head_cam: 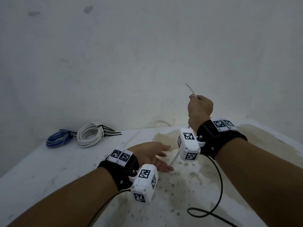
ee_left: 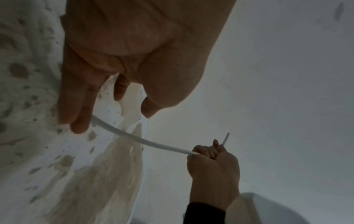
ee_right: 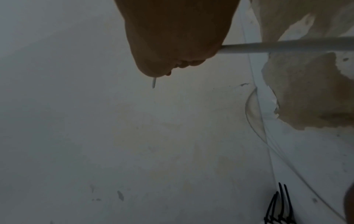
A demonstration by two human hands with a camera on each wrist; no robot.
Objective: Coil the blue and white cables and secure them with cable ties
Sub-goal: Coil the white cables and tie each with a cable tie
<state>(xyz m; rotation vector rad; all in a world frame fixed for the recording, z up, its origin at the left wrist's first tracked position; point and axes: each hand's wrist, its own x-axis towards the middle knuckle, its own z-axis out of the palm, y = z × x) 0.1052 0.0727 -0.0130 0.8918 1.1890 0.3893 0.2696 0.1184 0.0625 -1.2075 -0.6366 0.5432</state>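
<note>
Right hand raised above the table, fisted round the loose white cable; short free end poking up past the knuckles toward the wall; rest of cable dropping from the fist to the tabletop, then looping back along the wall edge.
Left hand low over the stained patch of the table, fingers straight and spread, gripping nothing; fingertips right at the cable in the left wrist view, contact not certain.
Far left on the table: coiled blue cable and coiled white cable lying side by side, close together; touching or not, cannot tell; both bound with black cable ties, tails sticking out to the right.
Black wrist straps with white marker blocks on both forearms; black lead trailing from the right wrist unit across the table.
</note>
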